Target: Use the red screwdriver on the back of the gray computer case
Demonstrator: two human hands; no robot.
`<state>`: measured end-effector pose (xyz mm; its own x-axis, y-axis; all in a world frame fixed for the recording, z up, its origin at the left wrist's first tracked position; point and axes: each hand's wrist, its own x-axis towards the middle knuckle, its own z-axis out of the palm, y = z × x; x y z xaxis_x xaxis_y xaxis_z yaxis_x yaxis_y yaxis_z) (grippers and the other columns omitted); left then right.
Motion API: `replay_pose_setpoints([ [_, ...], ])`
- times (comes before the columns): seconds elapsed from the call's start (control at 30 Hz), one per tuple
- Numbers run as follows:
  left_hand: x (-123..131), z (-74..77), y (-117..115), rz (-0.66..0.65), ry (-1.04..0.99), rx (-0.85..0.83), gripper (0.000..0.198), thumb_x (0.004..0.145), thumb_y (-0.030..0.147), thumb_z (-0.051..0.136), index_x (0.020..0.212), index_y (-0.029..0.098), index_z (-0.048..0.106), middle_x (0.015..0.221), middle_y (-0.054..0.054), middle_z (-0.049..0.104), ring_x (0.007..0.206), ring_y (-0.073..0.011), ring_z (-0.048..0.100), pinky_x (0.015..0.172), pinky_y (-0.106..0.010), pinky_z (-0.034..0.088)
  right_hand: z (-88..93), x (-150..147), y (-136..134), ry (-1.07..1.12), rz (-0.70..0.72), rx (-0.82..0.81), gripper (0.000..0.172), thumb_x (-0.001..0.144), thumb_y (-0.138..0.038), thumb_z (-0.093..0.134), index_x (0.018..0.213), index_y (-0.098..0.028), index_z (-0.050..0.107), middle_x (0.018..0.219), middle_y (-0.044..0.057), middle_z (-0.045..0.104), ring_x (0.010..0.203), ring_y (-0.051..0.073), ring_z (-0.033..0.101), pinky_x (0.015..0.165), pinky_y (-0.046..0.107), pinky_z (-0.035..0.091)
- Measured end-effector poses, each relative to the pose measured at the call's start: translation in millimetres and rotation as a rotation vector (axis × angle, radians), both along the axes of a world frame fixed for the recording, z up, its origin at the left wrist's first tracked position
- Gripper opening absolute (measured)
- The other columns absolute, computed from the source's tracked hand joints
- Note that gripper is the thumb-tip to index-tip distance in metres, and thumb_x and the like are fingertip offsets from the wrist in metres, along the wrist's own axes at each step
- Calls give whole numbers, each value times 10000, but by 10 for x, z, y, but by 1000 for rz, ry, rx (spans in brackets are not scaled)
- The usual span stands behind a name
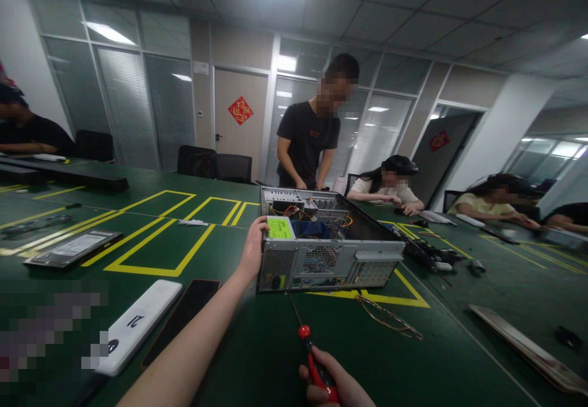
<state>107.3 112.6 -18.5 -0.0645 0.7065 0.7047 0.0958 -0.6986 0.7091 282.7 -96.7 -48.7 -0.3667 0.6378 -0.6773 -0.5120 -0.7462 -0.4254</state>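
An open computer case (342,249) lies on the green table, its rear panel with vent grilles and slots facing me. Inside are coloured wires and a power supply (281,228) with a yellow-green label. My left hand (252,249) grips the case's left edge, fingers curled over beside the power supply. Wrapped in my right hand (337,377) is a red and black screwdriver (305,333). Its shaft points up at the lower edge of the rear panel; whether the tip touches the case I cannot tell.
To the left lie a hard drive (76,247), a white power bank (138,327) and a dark phone (181,312). Eyeglasses (388,316) rest in front of the case. Cables (427,254) are at its right. A person (307,137) stands behind it; others sit around the table.
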Motion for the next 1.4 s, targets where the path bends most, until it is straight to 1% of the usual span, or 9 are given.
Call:
replay_pose_setpoints([
  [0.17,-1,2,-4,-6,-6,1,462,976,541,237,966,227,575,1337,-82,547,1307,-210,487,1141,-424,361,-80,-2,33,39,-119,17,396,964,-395,478,782,-97,665,599,28,599,379,13,426,320,63,272],
  [0.27,2,-1,-1,-12,-16,2,462,974,545,244,971,226,578,1341,-83,544,1309,-212,483,1138,-424,363,-94,11,28,95,-117,0,417,994,-383,403,923,-79,680,633,53,632,359,20,421,305,79,253],
  [0.4,5,-9,14,-20,-25,10,475,967,565,247,973,223,576,1333,-90,545,1304,-211,485,1147,-424,350,-57,29,5,111,-110,36,488,1011,-427,332,891,-102,676,610,30,611,338,6,359,290,77,181],
  [0.6,-1,-13,18,-2,-5,19,473,976,542,238,976,220,585,1337,-92,552,1305,-211,489,1142,-427,358,-57,23,4,-9,74,82,513,1002,-396,380,649,-115,623,392,-78,359,322,-4,204,308,54,147],
  [0.87,-8,-9,9,-8,0,1,456,978,528,236,968,228,579,1345,-83,544,1320,-208,477,1144,-420,358,-69,0,8,-47,-124,44,398,979,-385,422,875,-95,673,642,45,628,439,75,533,350,119,301],
  [1.03,-3,-6,7,3,3,-7,442,982,510,236,967,231,579,1347,-78,546,1317,-208,480,1137,-423,366,-41,17,16,25,-91,45,396,990,-386,406,948,-101,678,588,17,591,358,31,408,323,104,203],
  [1.23,4,0,1,0,0,2,450,978,527,237,961,230,575,1342,-82,549,1308,-214,486,1136,-429,368,-18,48,-7,-2,-32,38,588,1021,-411,305,593,-124,587,387,-87,323,314,-1,206,320,87,143],
  [1.3,4,2,-2,-4,0,-2,453,978,530,235,963,229,573,1346,-83,545,1307,-213,486,1135,-425,370,-22,45,-13,1,-10,41,614,1023,-426,287,586,-117,588,368,-99,281,317,1,194,321,78,157],
  [1.4,-1,7,-4,-4,4,-5,465,978,537,224,967,230,573,1349,-82,543,1304,-207,490,1136,-417,368,-26,25,-6,-2,-71,45,553,1010,-441,341,656,-115,614,418,-61,409,334,8,293,319,70,208],
])
